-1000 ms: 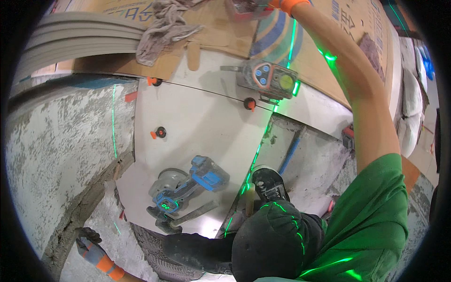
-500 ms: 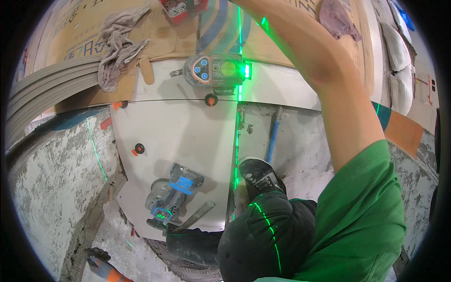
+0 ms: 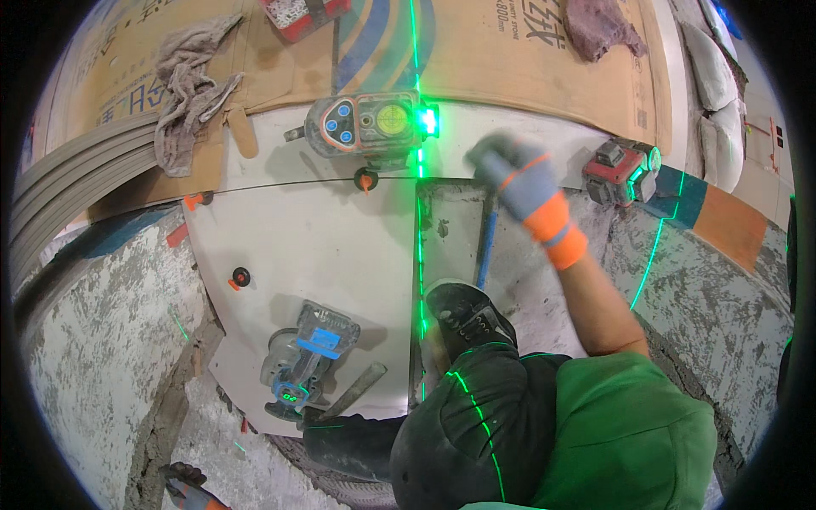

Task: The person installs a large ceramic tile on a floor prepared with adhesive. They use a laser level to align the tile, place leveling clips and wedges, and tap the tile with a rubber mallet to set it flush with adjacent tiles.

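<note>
Over the far edge of the bare strip right of the large white tile point(image 3: 314, 238), my right hand point(image 3: 517, 177) hangs in a grey and orange glove. It is blurred, with fingers curled in; whatever they hold is hidden. At the lower left, my left hand point(image 3: 189, 489) shows only partly, in a similar glove with dark fingertips; its grip is unclear. A suction-cup tile vibrator point(image 3: 308, 353) with blue tape and a lit display sits on the tile. Beyond it, a laser level point(image 3: 367, 129) throws a green line along the tile's right edge. Black and orange tile levelers point(image 3: 365, 179) dot the tile.
Cardboard point(image 3: 501, 76) covers the far floor, bearing a red box point(image 3: 299, 19) and rags point(image 3: 194, 93). A red laser device point(image 3: 622, 172) stands at right. A blue-handled tool point(image 3: 487, 246) lies beside my shoe point(image 3: 469, 314). Grey strips point(image 3: 93, 161) are stacked at left.
My right arm has drawn back from the far top edge, bringing the gloved hand into view. The red laser device on the right now shows. My view has shifted slightly.
</note>
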Motion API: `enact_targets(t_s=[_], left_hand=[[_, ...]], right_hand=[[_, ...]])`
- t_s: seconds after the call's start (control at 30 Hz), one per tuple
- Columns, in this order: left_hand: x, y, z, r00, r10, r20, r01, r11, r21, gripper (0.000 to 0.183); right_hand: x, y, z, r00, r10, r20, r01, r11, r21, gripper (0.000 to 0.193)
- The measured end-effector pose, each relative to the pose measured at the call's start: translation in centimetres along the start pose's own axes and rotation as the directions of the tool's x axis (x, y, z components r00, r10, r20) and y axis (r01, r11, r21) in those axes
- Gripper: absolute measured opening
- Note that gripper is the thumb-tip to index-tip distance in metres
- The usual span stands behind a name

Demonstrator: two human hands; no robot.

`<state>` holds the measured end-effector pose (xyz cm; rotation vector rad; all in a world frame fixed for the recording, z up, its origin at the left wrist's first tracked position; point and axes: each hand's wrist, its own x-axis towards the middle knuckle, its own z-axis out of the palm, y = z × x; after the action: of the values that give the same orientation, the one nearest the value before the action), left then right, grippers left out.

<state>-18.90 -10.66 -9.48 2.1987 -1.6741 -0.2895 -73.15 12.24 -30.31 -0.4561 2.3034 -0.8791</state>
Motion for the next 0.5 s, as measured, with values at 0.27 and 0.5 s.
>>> enact_targets(t_s=[0.27, 0.5], left_hand=[[-0.2, 0.8, -0.1, 0.999, 0.031, 0.028, -0.032, 0.999, 0.036, 0.034], [-0.2, 0.1, -0.1, 1.0, 0.029, 0.006, -0.029, 0.999, 0.027, 0.034]], right_hand=[[0.2, 0.7, 8.9, 0.974, -0.106, 0.198, 0.166, 0.934, -0.316, 0.022], [0.8, 0.2, 9.0, 0.987, -0.075, 0.145, 0.109, 0.963, -0.245, 0.024]])
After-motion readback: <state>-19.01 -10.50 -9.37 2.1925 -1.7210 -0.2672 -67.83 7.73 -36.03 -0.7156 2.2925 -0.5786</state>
